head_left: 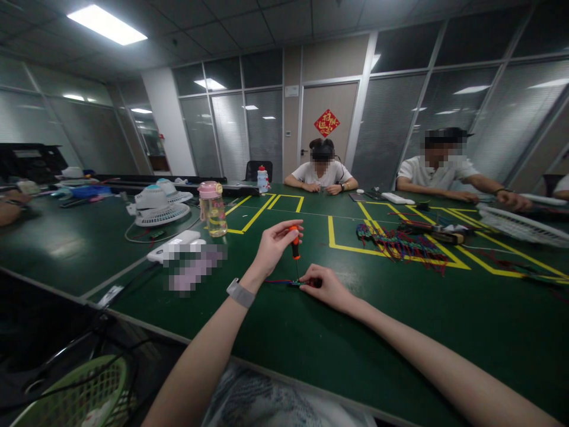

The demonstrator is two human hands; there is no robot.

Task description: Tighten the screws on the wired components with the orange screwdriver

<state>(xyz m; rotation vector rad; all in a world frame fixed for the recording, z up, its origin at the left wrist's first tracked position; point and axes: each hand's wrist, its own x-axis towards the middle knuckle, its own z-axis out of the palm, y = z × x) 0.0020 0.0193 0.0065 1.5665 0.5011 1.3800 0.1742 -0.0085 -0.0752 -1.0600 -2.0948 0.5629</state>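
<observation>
My left hand (276, 242) is closed around the handle of an orange and black screwdriver (296, 252), held upright with its tip down on a small green circuit board (295, 283). Red and blue wires (276, 281) run out from the board's left side across the table. With its fingers pinched at the board's right edge, my right hand (326, 286) steadies it against the tabletop. A dark thing shows under the right hand's fingers, too hidden to make out. A grey-banded watch (240, 293) is on my left wrist.
On the green table (267, 332), a pile of wired circuit boards (402, 246) lies at right. To the left are a pink-lidded bottle (214, 207), white fans (160, 204) and a white power strip (174, 246). Two people sit across. A green basket (75, 391) stands below the edge.
</observation>
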